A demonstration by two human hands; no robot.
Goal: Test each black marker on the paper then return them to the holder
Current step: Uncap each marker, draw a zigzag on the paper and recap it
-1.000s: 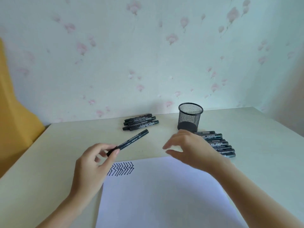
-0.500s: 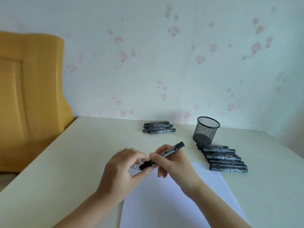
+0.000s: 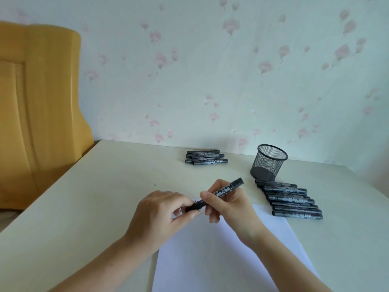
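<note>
Since half a second ago, both hands are staying together on one black marker (image 3: 219, 193), and the view is sitting closer. Left hand (image 3: 162, 216) is pinching the cap end with curled fingers (image 3: 192, 213); right hand (image 3: 228, 204) is gripping the barrel over the far edge of the paper (image 3: 221, 249), near the middle of the tabletop (image 3: 94, 197). Judging by this, the cap is being pulled: pulling straight along the barrel should be keeping ink off the skin. Mesh holder (image 3: 268, 163) is standing near the far right corner, with rows of markers (image 3: 292, 201) beside it and a second pile (image 3: 206, 158) at the far edge.
</note>
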